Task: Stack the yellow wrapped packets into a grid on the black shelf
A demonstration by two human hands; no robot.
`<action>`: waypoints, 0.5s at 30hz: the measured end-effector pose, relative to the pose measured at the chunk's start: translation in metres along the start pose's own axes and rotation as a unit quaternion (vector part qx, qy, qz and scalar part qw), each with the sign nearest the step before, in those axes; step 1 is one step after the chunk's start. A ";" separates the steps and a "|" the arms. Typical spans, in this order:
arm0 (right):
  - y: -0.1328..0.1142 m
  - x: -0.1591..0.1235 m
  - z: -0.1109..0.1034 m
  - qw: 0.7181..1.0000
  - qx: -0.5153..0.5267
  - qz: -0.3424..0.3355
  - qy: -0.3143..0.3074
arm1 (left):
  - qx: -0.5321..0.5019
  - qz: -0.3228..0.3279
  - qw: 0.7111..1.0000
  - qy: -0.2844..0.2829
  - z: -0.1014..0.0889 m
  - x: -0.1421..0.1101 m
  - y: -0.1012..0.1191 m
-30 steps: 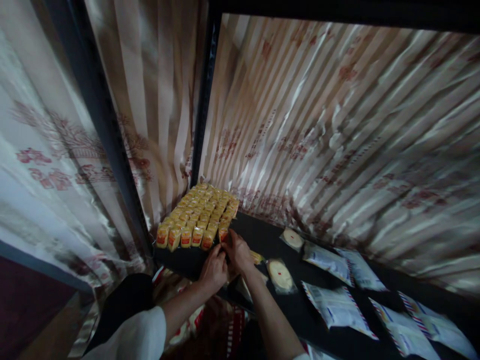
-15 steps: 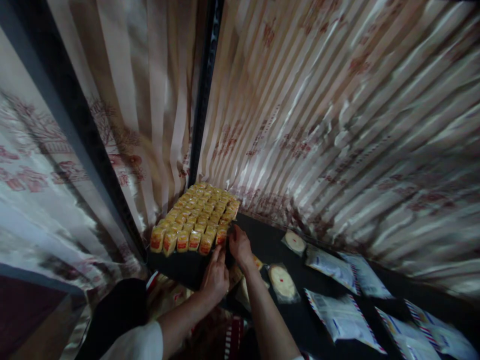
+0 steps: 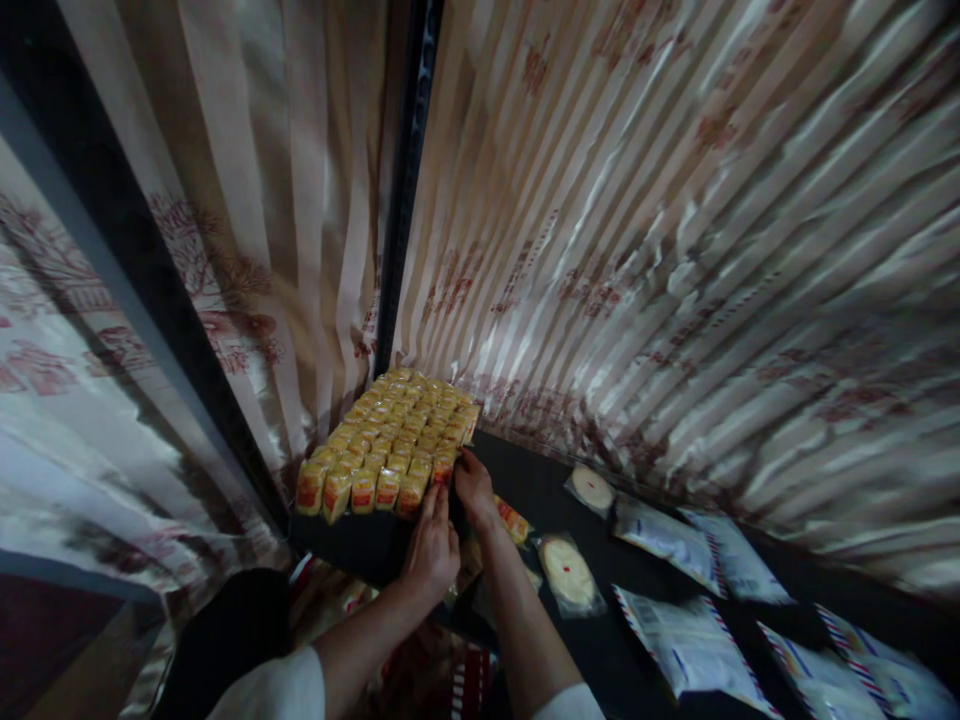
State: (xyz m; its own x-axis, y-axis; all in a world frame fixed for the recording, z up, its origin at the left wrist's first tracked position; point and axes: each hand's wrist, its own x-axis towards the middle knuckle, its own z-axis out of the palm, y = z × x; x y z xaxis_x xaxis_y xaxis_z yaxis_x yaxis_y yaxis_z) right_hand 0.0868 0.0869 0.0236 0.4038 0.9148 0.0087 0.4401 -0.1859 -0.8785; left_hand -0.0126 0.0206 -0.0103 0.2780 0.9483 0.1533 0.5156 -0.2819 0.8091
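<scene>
Many small yellow packets [image 3: 390,430] with red print and clear wrap stand in tight rows at the far left end of the dark table. My left hand [image 3: 433,545] lies with fingers stretched out, its tips touching the front of the yellow packet [image 3: 444,464] at the right end of the front row. At that packet's right side is my right hand [image 3: 476,490], its fingers curled. What its fingertips hold, if anything, is hidden. Another yellow-red packet [image 3: 513,520] lies just beyond my right forearm.
Two round, pale items in clear wrap, one near [image 3: 567,570] and one farther back [image 3: 591,489], lie on the black table [image 3: 517,460]. Several white-blue pouches [image 3: 690,640] lie to the right. Pleated curtains [image 3: 600,250] and a dark post [image 3: 405,180] border the table.
Both hands remain at the end packet, with only small shifts. The right forearm has moved slightly, showing more of the yellow-red packet beside it. The camera view has shifted a little.
</scene>
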 end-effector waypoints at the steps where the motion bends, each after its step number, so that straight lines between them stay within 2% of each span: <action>1: 0.002 0.001 0.001 1.000 -0.006 0.000 0.002 | -0.005 0.004 1.000 -0.004 -0.001 0.000 0.000; 6: 0.016 0.007 0.004 1.000 0.014 -0.014 0.007 | -0.025 0.011 0.998 -0.048 0.000 -0.002 -0.006; 9: 0.021 0.017 0.002 0.998 0.019 0.000 0.053 | -0.029 0.008 0.999 -0.033 0.002 0.000 -0.008; 12: 0.021 0.033 0.002 0.988 0.106 0.021 0.109 | -0.019 0.003 1.000 -0.018 0.003 0.002 -0.006; 15: 0.022 0.047 0.008 0.967 0.225 0.024 0.119 | -0.025 -0.005 1.000 -0.008 0.003 0.003 -0.003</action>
State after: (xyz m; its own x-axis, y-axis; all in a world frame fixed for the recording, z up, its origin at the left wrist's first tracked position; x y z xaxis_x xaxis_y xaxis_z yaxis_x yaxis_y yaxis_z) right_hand 0.1093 0.1284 0.0012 0.6115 0.7909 0.0246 0.0439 -0.0029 -0.9990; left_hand -0.0112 0.0237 -0.0141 0.2862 0.9485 0.1356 0.4778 -0.2640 0.8379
